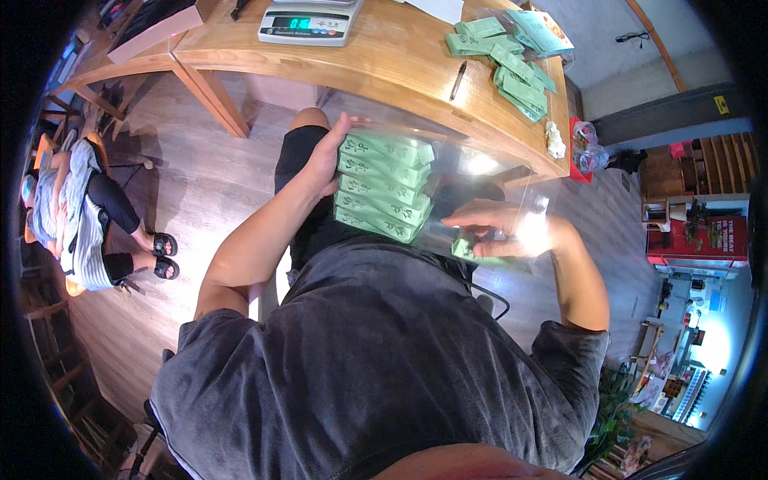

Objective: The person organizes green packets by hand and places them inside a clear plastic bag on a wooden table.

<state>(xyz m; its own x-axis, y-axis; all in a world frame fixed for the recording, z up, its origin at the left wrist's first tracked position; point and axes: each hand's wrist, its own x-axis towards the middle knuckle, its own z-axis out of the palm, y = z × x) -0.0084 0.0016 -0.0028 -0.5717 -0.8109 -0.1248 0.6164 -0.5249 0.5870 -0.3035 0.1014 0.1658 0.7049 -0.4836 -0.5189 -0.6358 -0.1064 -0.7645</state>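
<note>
Over my lap is a clear plastic bag point(476, 160) with a row of several light green packets point(384, 188) stacked inside it. My left hand point(324, 160) is closed round the bag's left end, its thumb up along the edge beside the packets. At the bag's right part, my right hand point(508, 224) pinches another green packet point(464, 246), partly hidden by the fingers. The clear film reaches up to this hand and glares near the wrist; whether the hand is inside the film, I cannot tell.
On the wooden table point(384, 72) ahead are a digital scale point(308, 22), a black pen point(458, 81), a loose pile of green packets point(512, 68) and a light blue printed pack point(540, 32). A red bin point(582, 152) stands off the table's right corner. Another person point(84, 212) sits at left.
</note>
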